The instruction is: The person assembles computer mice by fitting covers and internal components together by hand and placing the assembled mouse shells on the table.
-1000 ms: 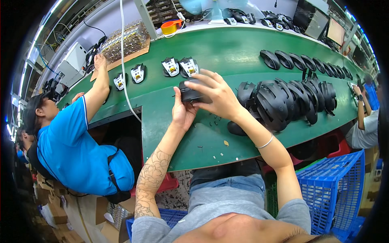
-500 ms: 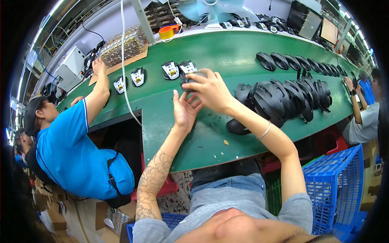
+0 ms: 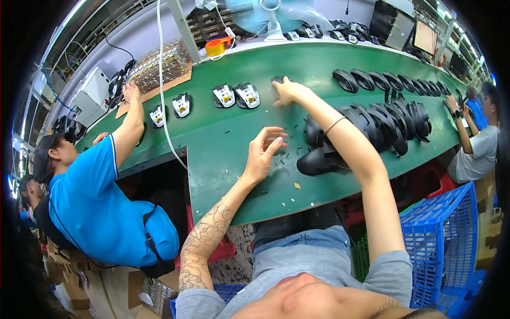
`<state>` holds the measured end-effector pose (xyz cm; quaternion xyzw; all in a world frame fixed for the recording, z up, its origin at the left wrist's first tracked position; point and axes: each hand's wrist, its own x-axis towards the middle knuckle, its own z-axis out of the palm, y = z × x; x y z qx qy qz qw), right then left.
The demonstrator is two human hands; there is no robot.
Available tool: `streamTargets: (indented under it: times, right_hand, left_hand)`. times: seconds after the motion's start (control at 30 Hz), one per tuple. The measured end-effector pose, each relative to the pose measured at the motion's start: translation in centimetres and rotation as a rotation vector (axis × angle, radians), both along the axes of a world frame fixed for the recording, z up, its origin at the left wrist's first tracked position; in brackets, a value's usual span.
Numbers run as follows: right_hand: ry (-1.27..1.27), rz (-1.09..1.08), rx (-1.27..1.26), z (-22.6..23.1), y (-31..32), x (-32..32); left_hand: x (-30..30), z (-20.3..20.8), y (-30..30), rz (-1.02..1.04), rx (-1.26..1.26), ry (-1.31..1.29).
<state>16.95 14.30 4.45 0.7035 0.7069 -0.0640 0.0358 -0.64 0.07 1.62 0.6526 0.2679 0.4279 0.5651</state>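
Gripped a black mouse piece point(image 3: 278, 79) in the right hand point(image 3: 285, 92), beyond and left of the heap of black shells point(image 3: 394, 127), at or just above the tabletop point(image 3: 228, 154). Held the left hand point(image 3: 264, 155) empty, moderately wide and loosely curled, left of the heap. Had two white-topped mice point(image 3: 247, 96) farther left of it.

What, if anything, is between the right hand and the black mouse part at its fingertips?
Nothing visible: the right hand reaches the black mouse part over the green bench, partly covering it.
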Motion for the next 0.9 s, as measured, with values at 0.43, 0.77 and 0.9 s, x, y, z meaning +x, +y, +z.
streamTargets:
  times: [0.43, 0.77, 0.9]
  right_hand:
    - [-0.362, 0.235, -0.521, 6.1, -8.5, 1.3]
    - [-0.272, 0.308, -0.385, 4.6, -8.3, 2.0]
    - [-0.25, 0.338, -0.452, 4.6, -7.9, 2.5]
  left_hand:
    - [0.6, -0.3, -0.3, 0.119, 0.173, 0.046]
    - [0.5, -0.6, 0.0, 0.183, 0.164, 0.05]
    - [0.8, -0.5, 0.1, 0.182, 0.169, 0.033]
